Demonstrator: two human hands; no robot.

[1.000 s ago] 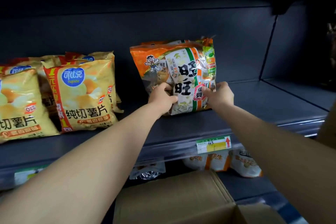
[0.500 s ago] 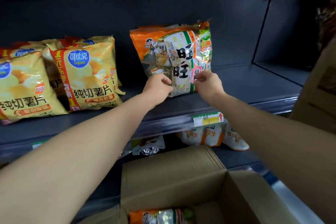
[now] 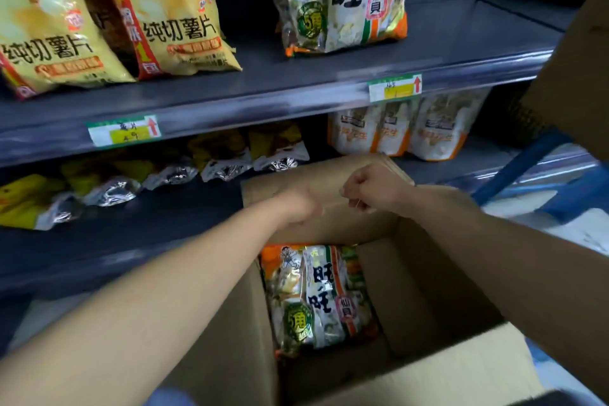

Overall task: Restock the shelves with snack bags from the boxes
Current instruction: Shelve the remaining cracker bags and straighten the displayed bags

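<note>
Head view, tipped down over the open cardboard box (image 3: 428, 290). Inside the box, toward its left wall: one orange-and-white snack bag (image 3: 316, 297), face up, long axis running from the far wall toward the near flap. Over the box's far flap, both hands close together, clear of the bag. Of the two, left hand (image 3: 298, 208) smeared with blur: cannot tell how far open, nothing visibly held. Beside it, right hand (image 3: 375, 191) sharper, fingers curled under into a loose fist, nothing in it. From the hands, down and back toward the body to reach the bag, its top end closest. Judged nearer: left hand, more squarely over the bag's side of the box. Above the box, on the shelf (image 3: 263, 99), a matching bag (image 3: 342, 0) upright, yellow chip bags (image 3: 164, 10) up and left. Likely next: reach down in, take the top edge.
</note>
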